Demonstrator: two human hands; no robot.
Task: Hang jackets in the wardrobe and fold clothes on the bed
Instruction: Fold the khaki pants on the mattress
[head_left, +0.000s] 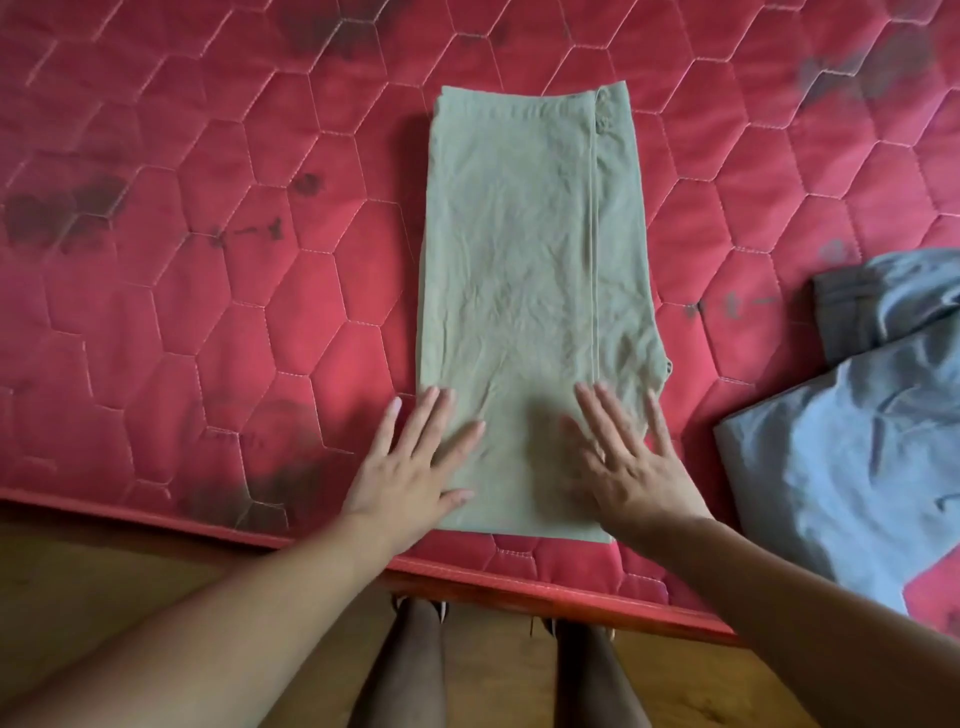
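Note:
A pale green garment (530, 270) lies folded into a long rectangle on the red quilted mattress (208, 291), its buttoned band at the far end. My left hand (415, 462) lies flat with spread fingers on the garment's near left corner, partly on the mattress. My right hand (628, 457) lies flat, fingers straight, on the near right part of the same garment. Neither hand grips the cloth.
A crumpled grey-blue garment (857, 415) lies on the mattress at the right. The mattress's near edge (467, 571) runs just behind my legs (415, 670), which stand on a wooden floor (78, 582). Dark stains mark the mattress at left.

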